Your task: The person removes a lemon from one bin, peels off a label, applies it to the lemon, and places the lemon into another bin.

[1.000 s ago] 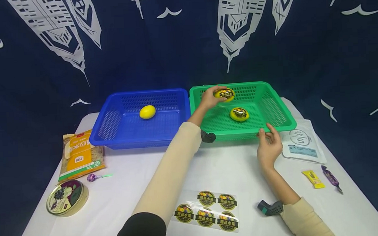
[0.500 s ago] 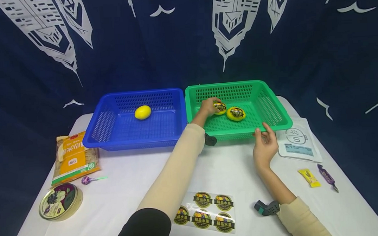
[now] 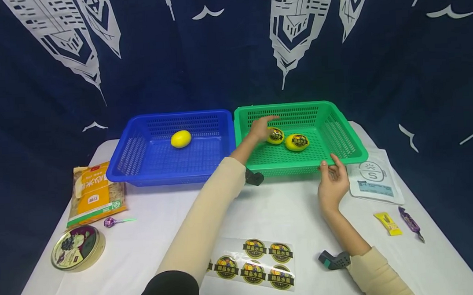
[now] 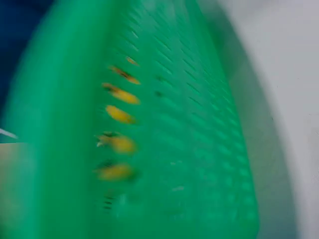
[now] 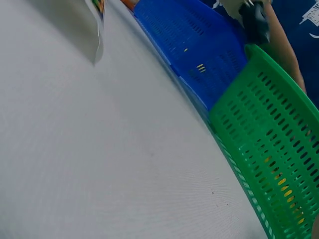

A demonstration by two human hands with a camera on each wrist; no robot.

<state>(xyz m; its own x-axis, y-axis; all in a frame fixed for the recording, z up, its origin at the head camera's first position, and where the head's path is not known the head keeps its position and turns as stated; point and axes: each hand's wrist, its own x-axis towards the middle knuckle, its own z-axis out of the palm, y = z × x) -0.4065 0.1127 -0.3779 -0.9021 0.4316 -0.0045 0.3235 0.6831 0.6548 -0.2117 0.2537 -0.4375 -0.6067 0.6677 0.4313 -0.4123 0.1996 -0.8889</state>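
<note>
Inside the green basket (image 3: 261, 165) lie two lemons, each bearing a round black-and-gold sticker: a left lemon (image 3: 276, 136) and a right lemon (image 3: 297, 142). My left hand (image 3: 261, 128) is over the basket beside the left lemon, one finger stretched out to the right above it and nothing held. Fingertips of my right hand (image 3: 333, 183) rest at the basket's front rim. A plain lemon (image 3: 181, 139) sits in the blue basket (image 3: 170, 180). The left wrist view is blurred, with yellow showing through the green slots.
A sticker sheet (image 3: 261, 263) lies at the front. On the left are a grain bag (image 3: 97, 195), a lollipop (image 3: 110, 222) and a round tin (image 3: 77, 249). On the right are a white pouch (image 3: 374, 179), a yellow sweet (image 3: 388, 223) and a purple sweet (image 3: 411, 223).
My left hand lowered a stickered lemon into the green basket beside the other one, let it go and drew slightly up from it. The right hand stayed at the front rim.
</note>
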